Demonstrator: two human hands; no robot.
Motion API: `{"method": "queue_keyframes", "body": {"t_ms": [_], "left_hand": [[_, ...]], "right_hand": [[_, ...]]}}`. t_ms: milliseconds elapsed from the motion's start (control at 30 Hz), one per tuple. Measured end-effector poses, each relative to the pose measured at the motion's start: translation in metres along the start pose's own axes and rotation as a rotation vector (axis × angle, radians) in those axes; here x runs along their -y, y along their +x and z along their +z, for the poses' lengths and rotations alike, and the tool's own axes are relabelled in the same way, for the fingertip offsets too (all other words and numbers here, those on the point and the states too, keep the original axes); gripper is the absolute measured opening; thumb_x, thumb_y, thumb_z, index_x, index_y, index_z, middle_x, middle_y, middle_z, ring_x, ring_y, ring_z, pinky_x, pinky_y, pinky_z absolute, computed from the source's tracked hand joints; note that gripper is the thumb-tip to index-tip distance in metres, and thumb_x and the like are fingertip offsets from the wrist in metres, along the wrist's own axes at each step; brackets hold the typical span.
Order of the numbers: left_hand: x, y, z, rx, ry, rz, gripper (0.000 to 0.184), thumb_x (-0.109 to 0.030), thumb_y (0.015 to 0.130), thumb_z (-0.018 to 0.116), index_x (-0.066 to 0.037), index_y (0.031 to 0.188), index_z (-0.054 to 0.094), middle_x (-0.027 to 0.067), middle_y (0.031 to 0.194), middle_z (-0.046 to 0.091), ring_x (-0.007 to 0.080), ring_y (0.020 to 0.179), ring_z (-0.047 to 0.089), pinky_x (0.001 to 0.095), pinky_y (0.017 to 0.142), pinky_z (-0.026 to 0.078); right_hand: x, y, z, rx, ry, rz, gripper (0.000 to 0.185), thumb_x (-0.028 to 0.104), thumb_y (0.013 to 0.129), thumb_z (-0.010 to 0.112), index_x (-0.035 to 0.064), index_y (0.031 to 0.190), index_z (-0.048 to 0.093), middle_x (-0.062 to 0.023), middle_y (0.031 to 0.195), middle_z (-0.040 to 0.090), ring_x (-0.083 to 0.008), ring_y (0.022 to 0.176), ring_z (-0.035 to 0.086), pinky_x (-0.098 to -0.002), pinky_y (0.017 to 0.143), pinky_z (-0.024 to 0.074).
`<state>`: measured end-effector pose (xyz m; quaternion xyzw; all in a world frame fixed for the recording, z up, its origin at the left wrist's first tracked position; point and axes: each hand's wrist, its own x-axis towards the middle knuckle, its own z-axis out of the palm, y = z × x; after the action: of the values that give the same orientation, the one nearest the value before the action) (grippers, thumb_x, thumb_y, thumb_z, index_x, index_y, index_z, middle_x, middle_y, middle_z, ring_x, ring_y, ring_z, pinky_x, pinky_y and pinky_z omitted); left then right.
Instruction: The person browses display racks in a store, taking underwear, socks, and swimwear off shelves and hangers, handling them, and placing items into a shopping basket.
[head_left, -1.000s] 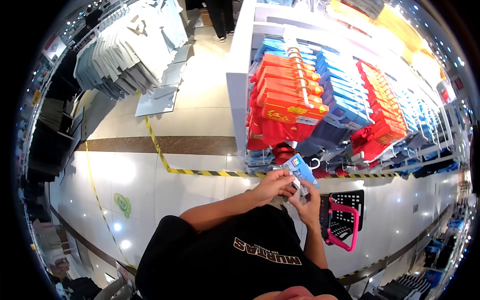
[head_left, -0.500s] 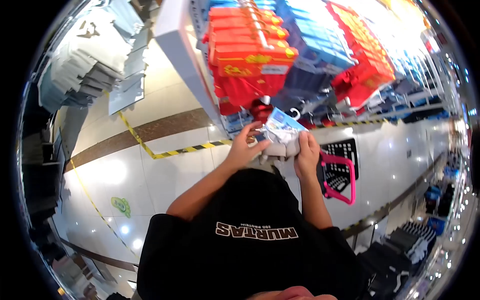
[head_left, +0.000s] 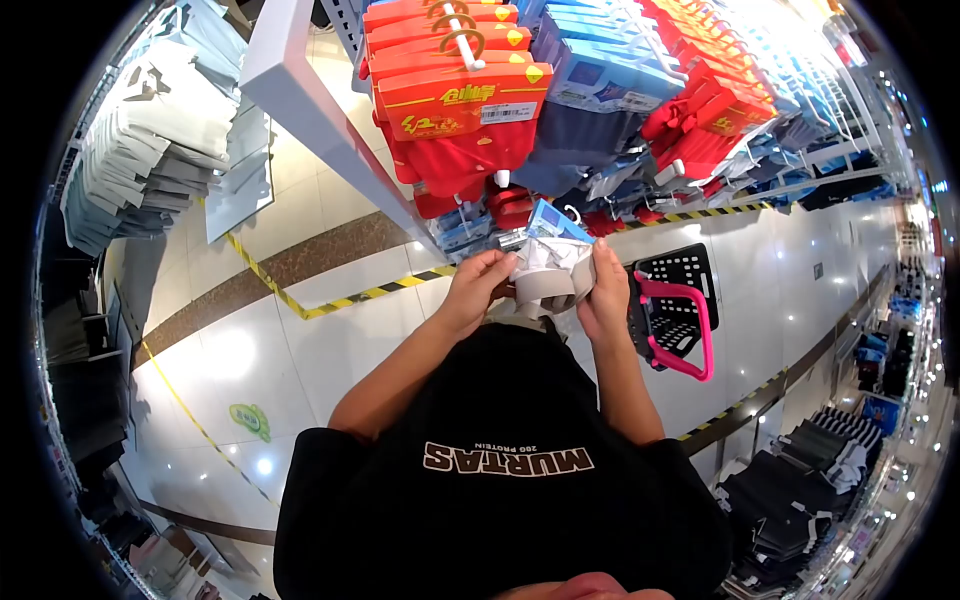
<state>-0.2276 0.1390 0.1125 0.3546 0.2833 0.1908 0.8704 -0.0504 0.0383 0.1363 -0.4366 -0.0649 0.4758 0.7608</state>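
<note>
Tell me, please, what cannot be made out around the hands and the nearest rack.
All in the head view:
Underside of the grey and white cloth item: facing away, partly behind the left hand and right hand.
Blue cardboard tag's print: too small.
Red cardboard header's barcode digits: too small.
White metal peg's far end: cut off by the top edge.

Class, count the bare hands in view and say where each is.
2. The left hand holds the left side of the pale item; the right hand holds its right side.

Pale grey garment [head_left: 548,285], partly spread, blue card [head_left: 556,223] at far edge
</note>
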Motion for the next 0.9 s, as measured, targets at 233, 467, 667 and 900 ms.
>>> {"method": "queue_keyframes", "body": {"t_ms": [233,467,667,900], "left_hand": [[0.006,0.004,0.007,0.036,-0.137,-0.022,0.038,-0.036,0.101,0.054,-0.007,0.125,0.054,0.0018,0.116,0.063,0.0098,0.095,0.061,0.0266,0.08,0.049],[0.026,0.016,-0.011,-0.073,0.428,0.178,0.028,-0.021,0.094,0.066,0.001,0.112,0.063,0.0054,0.094,0.068,0.0099,0.08,0.064,0.0229,0.068,0.05],[0.009,0.006,0.006,-0.039,0.336,0.177,0.026,-0.018,0.096,0.063,0.003,0.111,0.061,0.009,0.097,0.069,0.015,0.084,0.068,0.0267,0.072,0.053],[0.022,0.0,-0.008,-0.06,0.371,0.143,0.023,-0.017,0.096,0.062,0.002,0.108,0.063,0.0093,0.097,0.07,0.0146,0.082,0.067,0.0266,0.072,0.053]], "right_hand": [[0.003,-0.002,-0.012,0.135,-0.517,-0.365,0.028,0.021,0.103,0.052,-0.002,0.115,0.063,-0.007,0.11,0.064,-0.0131,0.098,0.06,-0.027,0.087,0.0469],[0.037,0.001,0.01,0.124,-0.664,-0.586,0.033,0.001,0.093,0.061,-0.002,0.126,0.057,-0.0075,0.117,0.061,-0.0131,0.104,0.057,-0.0261,0.092,0.0437],[0.099,0.02,0.049,0.165,-0.422,-0.689,0.064,0.001,0.094,0.06,0.0047,0.147,0.026,-0.0142,0.119,0.059,-0.019,0.108,0.058,-0.0333,0.098,0.0444],[0.147,0.048,0.086,0.335,-0.364,-0.817,0.057,0.0,0.095,0.058,0.0037,0.144,0.03,-0.0155,0.123,0.058,-0.0191,0.112,0.057,-0.035,0.1,0.044]]}}
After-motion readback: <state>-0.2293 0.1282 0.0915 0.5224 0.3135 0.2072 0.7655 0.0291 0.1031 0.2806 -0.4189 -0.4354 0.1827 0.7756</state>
